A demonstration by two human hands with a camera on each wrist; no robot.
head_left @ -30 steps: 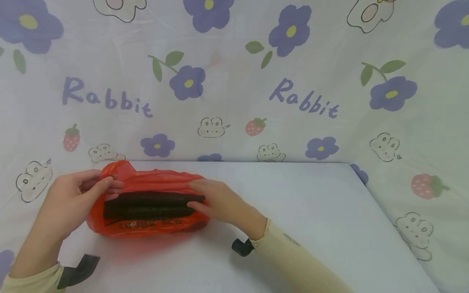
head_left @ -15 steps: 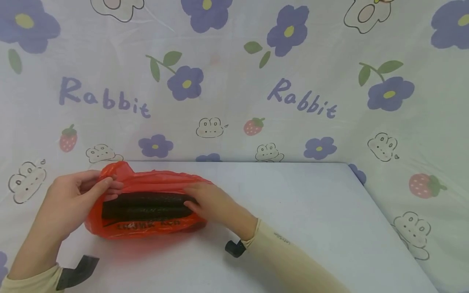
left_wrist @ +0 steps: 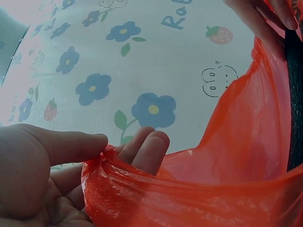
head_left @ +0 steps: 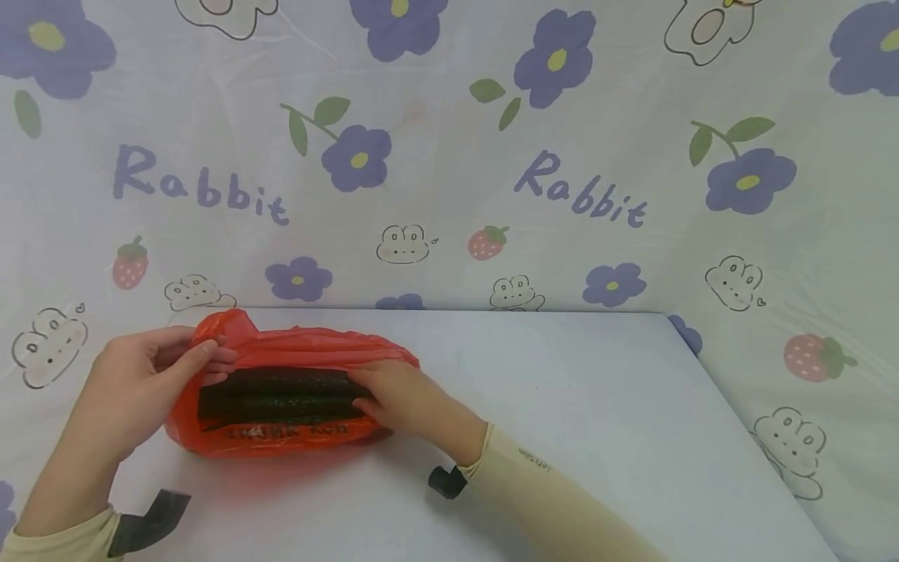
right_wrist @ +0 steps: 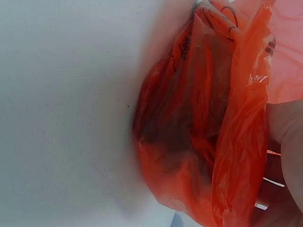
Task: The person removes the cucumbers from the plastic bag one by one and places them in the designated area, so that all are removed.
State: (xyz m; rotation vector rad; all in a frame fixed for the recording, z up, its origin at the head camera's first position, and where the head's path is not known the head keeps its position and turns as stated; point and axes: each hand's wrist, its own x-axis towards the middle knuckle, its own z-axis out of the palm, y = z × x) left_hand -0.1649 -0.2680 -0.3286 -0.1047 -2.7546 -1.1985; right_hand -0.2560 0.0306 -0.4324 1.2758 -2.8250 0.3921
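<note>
A red plastic bag (head_left: 316, 343) lies on its side on the white table, its mouth facing me. Inside it, long dark green cucumbers (head_left: 274, 394) lie side by side. My left hand (head_left: 143, 382) pinches the bag's left rim between thumb and fingers, plainest in the left wrist view at the gathered red plastic (left_wrist: 113, 182). At the right end of the bag's mouth is my right hand (head_left: 403, 398), its fingertips and thumb over the cucumbers' right ends. Whether it grips them cannot be made out. The right wrist view shows the bag's side (right_wrist: 189, 132) beside that hand (right_wrist: 289, 137).
The white table (head_left: 583, 406) extends right and forward of the bag. A patterned curtain (head_left: 449, 172) with flowers and rabbits hangs behind its far edge. Black mounts (head_left: 151, 519) are fixed at both wrists.
My right hand has slid slightly left and inward over the cucumbers' ends, and more of the bag's upper right edge shows behind it. The left hand keeps its hold on the rim.
</note>
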